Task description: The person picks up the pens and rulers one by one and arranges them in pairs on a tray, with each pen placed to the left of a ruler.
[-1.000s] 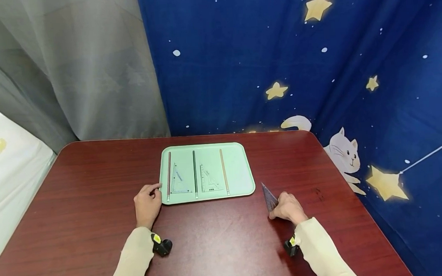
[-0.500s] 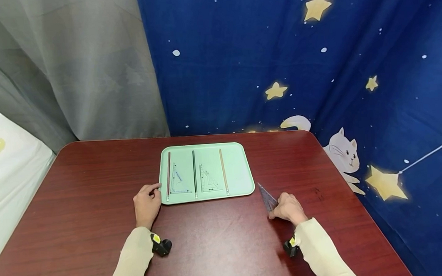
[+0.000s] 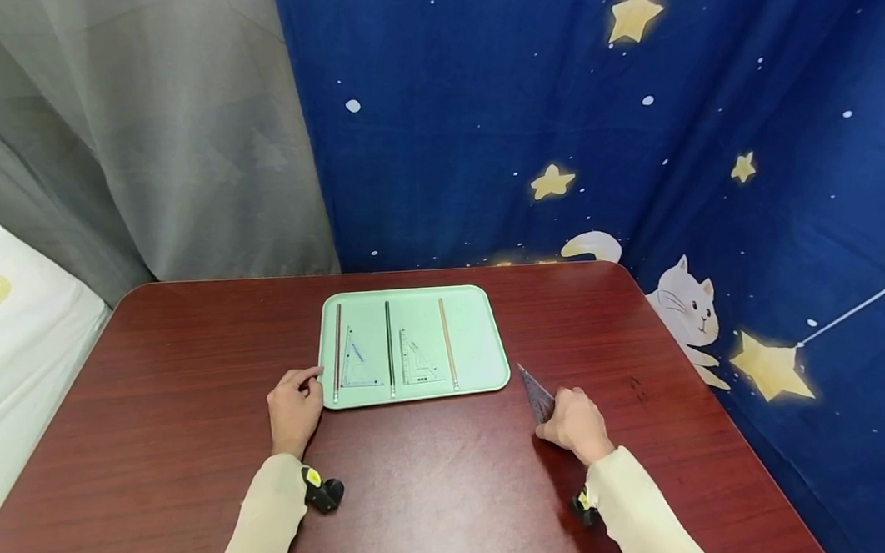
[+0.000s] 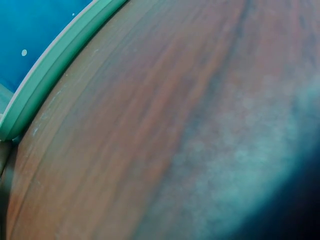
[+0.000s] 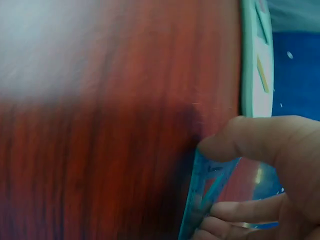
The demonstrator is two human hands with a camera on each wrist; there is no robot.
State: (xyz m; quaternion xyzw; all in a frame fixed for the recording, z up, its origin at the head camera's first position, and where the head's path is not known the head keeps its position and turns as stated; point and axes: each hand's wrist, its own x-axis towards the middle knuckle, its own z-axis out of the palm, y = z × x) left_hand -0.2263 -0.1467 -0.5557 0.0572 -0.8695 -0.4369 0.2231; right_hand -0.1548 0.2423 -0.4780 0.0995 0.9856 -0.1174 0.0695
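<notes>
My right hand pinches a clear triangular set square at the right of the tray. The right wrist view shows the thumb on one side of this set square and fingers on the other, its pointed end partly hidden by them. At the lower left corner of the pale green tray, my left hand holds the rim between finger and thumb. On the tray lie a dark red pencil, a clear set square, a dark green pencil, another set square and a tan pencil.
The tray rests on a reddish-brown wooden table with rounded far corners. Behind it hang a grey curtain and a blue curtain printed with stars and a cat. White cloth hangs at the left.
The set square in my right hand has swung slightly left at its tip, and the right wrist has turned a little. My left hand and the tray have stayed put.
</notes>
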